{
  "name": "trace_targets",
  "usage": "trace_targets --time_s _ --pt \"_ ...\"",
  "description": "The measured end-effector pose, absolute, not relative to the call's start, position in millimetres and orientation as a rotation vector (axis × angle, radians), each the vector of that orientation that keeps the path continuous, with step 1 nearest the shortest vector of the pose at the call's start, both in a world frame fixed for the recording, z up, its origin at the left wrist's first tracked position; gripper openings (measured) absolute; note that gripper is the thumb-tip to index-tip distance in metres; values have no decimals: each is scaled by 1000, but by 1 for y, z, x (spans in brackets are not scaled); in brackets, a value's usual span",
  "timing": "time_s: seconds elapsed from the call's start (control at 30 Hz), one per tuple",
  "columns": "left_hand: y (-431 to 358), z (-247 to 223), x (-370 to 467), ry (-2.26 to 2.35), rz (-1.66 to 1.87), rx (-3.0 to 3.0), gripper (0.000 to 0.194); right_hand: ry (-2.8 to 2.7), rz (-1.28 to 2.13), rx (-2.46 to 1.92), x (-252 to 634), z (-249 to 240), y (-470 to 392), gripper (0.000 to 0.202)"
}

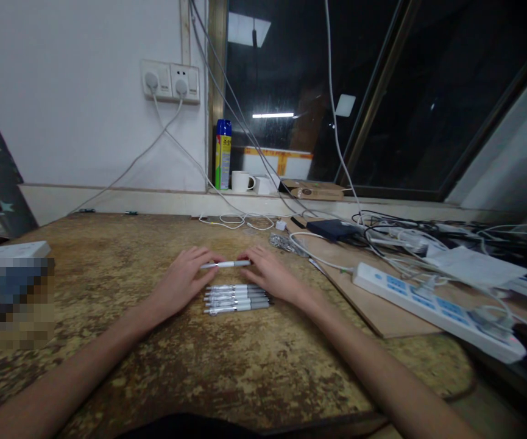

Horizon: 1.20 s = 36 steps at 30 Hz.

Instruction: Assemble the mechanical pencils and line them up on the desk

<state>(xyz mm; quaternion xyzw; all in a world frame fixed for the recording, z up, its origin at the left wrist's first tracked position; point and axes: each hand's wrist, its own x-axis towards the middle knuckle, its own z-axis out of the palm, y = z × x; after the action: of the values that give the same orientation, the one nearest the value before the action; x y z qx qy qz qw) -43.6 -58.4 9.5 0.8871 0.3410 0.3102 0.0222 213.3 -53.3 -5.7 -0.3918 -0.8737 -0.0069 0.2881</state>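
A white pen (225,264) with a clear and silver end lies crosswise between my two hands, just beyond a row of similar pens. My left hand (189,275) has its fingers closed on the pen's left end. On its right end, the fingers of my right hand (265,271) are closed too. Nearer to me, several white pens (236,303) with grey grips lie side by side on the worn wooden table (162,372). My right wrist is close to the grip ends of that row.
On the right, a white power strip (437,308) lies over a brown board (364,299), among tangled cables (395,235). A dark box-shaped device (334,230) sits behind. A spray can (223,155) and a white mug (241,181) stand on the window ledge.
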Motion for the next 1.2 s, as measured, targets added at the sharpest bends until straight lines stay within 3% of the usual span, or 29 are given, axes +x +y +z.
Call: trace_targets --time_s 0.27,0.5,1.03,1.2 --pt "-67 16 -37 1002 1002 2748 18 -2446 -422 -1286 205 -6 -60 19" --pt "-70 13 -32 1150 834 2962 32 -2460 -446 -1345 202 -3 -68 19" --pt "-68 18 -27 1260 848 2461 47 -2370 -560 -1367 195 -2 -60 24" --pt "-67 18 -29 1215 909 2495 39 -2353 -445 -1243 204 4 -59 20"
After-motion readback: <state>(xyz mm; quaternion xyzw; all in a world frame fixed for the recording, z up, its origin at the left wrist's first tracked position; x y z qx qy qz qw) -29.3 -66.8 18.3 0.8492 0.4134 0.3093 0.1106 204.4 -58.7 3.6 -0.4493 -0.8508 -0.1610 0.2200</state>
